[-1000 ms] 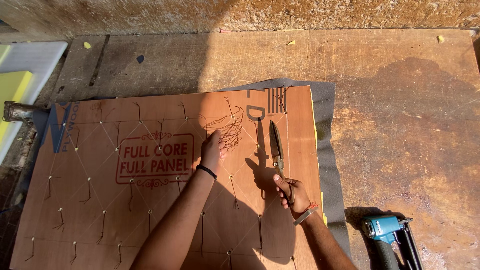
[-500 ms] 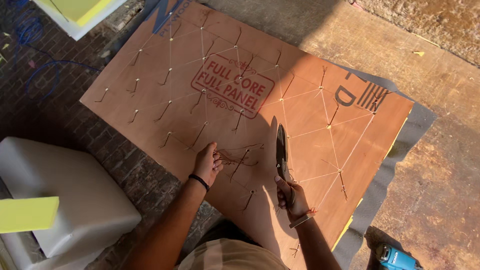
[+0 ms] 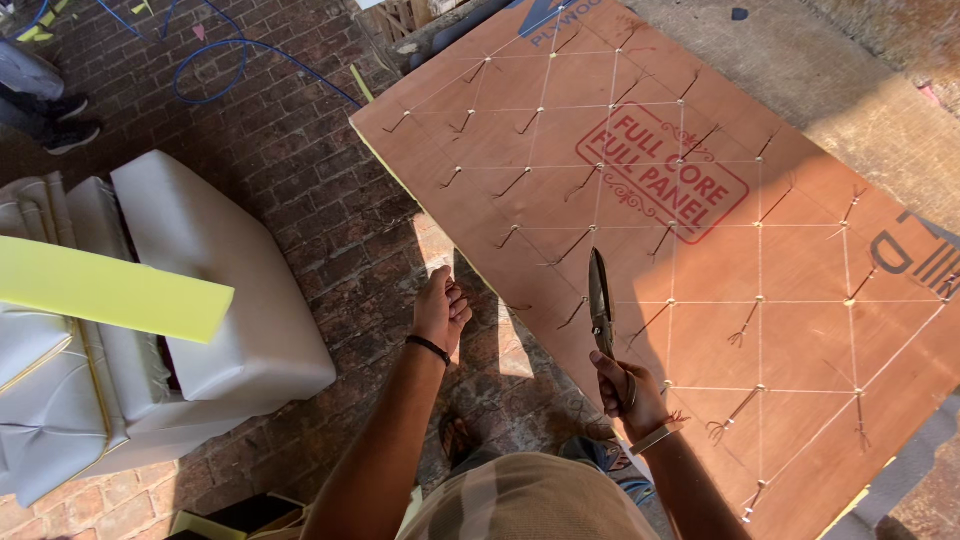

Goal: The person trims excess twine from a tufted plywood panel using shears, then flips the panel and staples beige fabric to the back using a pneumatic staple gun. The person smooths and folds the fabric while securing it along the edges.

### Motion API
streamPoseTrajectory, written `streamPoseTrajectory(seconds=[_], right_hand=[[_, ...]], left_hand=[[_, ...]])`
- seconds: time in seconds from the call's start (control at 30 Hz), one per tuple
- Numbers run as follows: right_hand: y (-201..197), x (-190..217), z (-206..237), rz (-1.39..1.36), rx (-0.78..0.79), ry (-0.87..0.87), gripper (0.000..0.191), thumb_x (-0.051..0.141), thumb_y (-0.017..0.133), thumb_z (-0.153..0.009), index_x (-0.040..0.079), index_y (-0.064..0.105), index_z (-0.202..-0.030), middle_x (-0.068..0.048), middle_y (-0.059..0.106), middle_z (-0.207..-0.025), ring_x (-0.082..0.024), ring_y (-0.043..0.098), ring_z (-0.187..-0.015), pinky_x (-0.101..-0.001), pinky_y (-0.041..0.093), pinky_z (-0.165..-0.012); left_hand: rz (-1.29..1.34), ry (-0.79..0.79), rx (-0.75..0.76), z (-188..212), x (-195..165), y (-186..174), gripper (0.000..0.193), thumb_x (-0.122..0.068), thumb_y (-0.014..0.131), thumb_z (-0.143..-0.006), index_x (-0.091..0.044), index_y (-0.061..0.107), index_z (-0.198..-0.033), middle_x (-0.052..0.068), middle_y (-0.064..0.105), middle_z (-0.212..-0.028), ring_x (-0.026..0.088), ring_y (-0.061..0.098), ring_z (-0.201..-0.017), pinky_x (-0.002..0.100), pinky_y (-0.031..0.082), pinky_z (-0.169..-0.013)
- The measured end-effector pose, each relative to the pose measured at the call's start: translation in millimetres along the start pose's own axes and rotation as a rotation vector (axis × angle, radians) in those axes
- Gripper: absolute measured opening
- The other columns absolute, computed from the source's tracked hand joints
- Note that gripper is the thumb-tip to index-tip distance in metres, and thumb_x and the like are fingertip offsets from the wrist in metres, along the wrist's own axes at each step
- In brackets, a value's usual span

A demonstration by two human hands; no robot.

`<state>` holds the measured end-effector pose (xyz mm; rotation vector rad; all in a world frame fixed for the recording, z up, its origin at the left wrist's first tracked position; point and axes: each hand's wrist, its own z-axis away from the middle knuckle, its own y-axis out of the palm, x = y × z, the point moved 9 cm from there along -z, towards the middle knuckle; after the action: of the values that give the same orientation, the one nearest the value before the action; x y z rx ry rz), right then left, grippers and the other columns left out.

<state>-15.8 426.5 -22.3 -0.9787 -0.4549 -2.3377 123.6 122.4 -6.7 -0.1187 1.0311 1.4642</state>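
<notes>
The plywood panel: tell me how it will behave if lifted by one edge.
The plywood panel lies flat and broad, so it likely stays stiff, flexing only slightly. Its size suggests it is heavy and awkward for one person. The strings and studs on its face could snag fingers; the right hand holds scissors over it.

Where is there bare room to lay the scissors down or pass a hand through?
Bare brick floor lies between the white cushion and the plywood panel edge, around the left hand. The panel's smooth patch near the red stamp is free too. Elsewhere strings and tufting ties cross it, also where the right hand holds the scissors.
</notes>
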Motion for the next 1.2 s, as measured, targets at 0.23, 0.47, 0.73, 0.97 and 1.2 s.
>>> streamPoseTrajectory(seconds=[0.23, 0.47, 0.73, 0.97, 1.2], right_hand=[[154.5, 9.0, 2.9, 0.036, 0.027, -0.067, 0.042, 0.044, 0.074, -0.088, 0.01, 0.057, -0.072, 0.002, 0.046, -0.06, -0.012, 0.042, -0.049, -0.0294, 0.035, -0.046], [256.4, 34.3, -15.5, 0.019, 0.048, -0.115, 0.04, 0.042, 0.074, -0.089, 0.009, 0.058, -0.074, 0.001, 0.048, -0.062, -0.012, 0.044, -0.051, -0.0294, 0.036, -0.047], [347.0, 74.7, -105.5, -0.082, 0.116, -0.094, 0.037, 0.037, 0.074, -0.09, 0.01, 0.054, -0.074, 0.001, 0.044, -0.06, -0.013, 0.04, -0.048, -0.0281, 0.034, -0.046], [432.2, 149.1, -214.2, -0.215, 0.144, -0.068, 0.032, 0.03, 0.076, -0.091, 0.012, 0.056, -0.075, 0.003, 0.044, -0.062, -0.01, 0.041, -0.051, -0.0257, 0.033, -0.047], [463.7, 223.0, -292.6, -0.196, 0.138, -0.066, 0.027, 0.026, 0.078, -0.089, 0.01, 0.058, -0.078, 0.003, 0.046, -0.063, -0.009, 0.042, -0.051, -0.0254, 0.034, -0.046]], left_hand=[[0.114, 0.044, -0.092, 3.4, -110.1, -131.0, 0.036, -0.029, 0.055, -0.103, -0.014, 0.034, -0.078, -0.001, 0.025, -0.064, 0.013, 0.022, -0.052, 0.035, 0.024, -0.05], [0.132, 0.13, -0.159, 10.4, -195.5, -209.3, 0.033, -0.027, 0.058, -0.101, -0.015, 0.036, -0.079, 0.0, 0.028, -0.065, 0.013, 0.023, -0.054, 0.036, 0.025, -0.052], [0.172, 0.157, -0.232, -44.3, -257.8, -245.6, 0.04, -0.027, 0.062, -0.098, -0.015, 0.035, -0.071, -0.001, 0.03, -0.061, 0.012, 0.024, -0.051, 0.034, 0.025, -0.05], [0.13, 0.197, -0.332, -123.8, -341.3, -231.1, 0.039, -0.025, 0.062, -0.098, -0.018, 0.035, -0.071, -0.002, 0.031, -0.06, 0.011, 0.025, -0.051, 0.033, 0.028, -0.05], [0.119, 0.226, -0.317, -199.1, -416.1, -199.6, 0.035, -0.024, 0.062, -0.096, -0.018, 0.037, -0.072, -0.004, 0.032, -0.06, 0.011, 0.026, -0.051, 0.032, 0.028, -0.05]])
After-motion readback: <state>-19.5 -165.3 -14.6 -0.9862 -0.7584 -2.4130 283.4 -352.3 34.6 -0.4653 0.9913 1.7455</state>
